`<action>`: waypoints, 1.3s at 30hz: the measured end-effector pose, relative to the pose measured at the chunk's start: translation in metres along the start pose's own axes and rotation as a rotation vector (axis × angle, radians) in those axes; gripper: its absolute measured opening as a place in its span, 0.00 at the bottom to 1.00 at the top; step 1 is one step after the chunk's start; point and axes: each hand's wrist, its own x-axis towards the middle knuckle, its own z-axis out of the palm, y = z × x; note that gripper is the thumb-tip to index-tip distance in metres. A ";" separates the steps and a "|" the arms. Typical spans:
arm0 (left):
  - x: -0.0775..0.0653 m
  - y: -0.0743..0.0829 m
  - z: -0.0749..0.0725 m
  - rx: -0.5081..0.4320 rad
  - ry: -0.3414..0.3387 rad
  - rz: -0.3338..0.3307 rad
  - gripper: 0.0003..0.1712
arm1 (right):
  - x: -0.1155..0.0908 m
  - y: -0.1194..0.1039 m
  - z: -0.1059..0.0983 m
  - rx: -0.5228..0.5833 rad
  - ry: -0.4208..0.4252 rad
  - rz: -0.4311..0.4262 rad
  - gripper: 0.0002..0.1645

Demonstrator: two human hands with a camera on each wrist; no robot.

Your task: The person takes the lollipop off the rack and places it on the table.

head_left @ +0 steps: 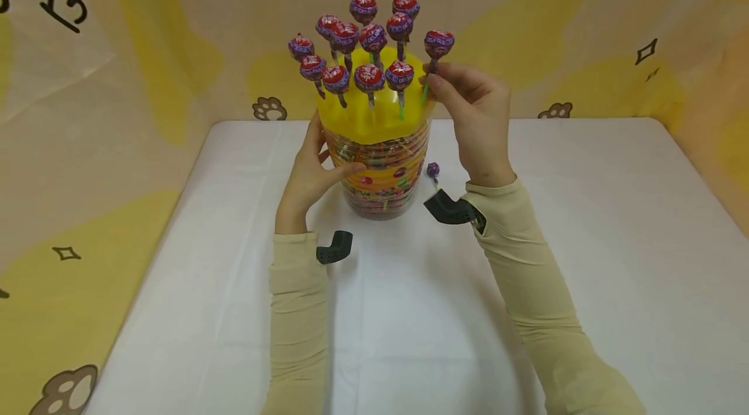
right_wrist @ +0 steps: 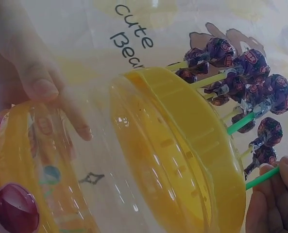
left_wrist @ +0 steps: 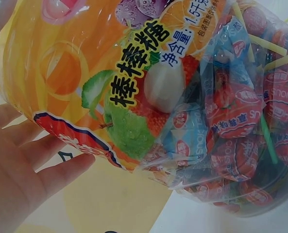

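Note:
A clear plastic jar [head_left: 383,203] with an orange printed label stands on the table, filled with wrapped lollipops. On top is a yellow domed lid [head_left: 374,122], with several purple-and-red wrapped lollipops [head_left: 369,78] standing up from it on sticks. My left hand [head_left: 307,171] holds the jar's left side, thumb across the front and fingers round behind. Between thumb and fingers, my right hand [head_left: 480,112] pinches a lollipop [head_left: 439,43] just under its wrapped head. Its green stick [right_wrist: 262,177] meets the lid's right edge; the right wrist view does not show whether the tip is inside a hole.
One loose purple lollipop [head_left: 433,170] lies on the white tabletop [head_left: 585,239], right of the jar. A patterned yellow-and-cream cloth backdrop [head_left: 526,31] rises behind and beside the table. Black wrist mounts [head_left: 335,248] stick out from both sleeves.

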 end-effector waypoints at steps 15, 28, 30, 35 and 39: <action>-0.001 0.001 0.000 -0.004 -0.002 -0.012 0.57 | -0.003 0.002 -0.006 0.017 -0.013 -0.070 0.07; 0.000 0.000 -0.001 0.004 0.005 0.006 0.57 | -0.015 0.014 -0.043 0.086 0.003 0.104 0.07; 0.000 0.000 -0.001 0.003 0.003 0.013 0.58 | -0.017 0.020 -0.051 0.061 0.014 0.154 0.06; -0.001 0.001 -0.001 0.004 -0.003 0.004 0.57 | -0.026 0.037 -0.071 -0.001 0.052 0.243 0.06; -0.001 0.001 -0.001 0.010 -0.008 0.001 0.57 | -0.029 0.047 -0.083 -0.022 0.029 0.316 0.05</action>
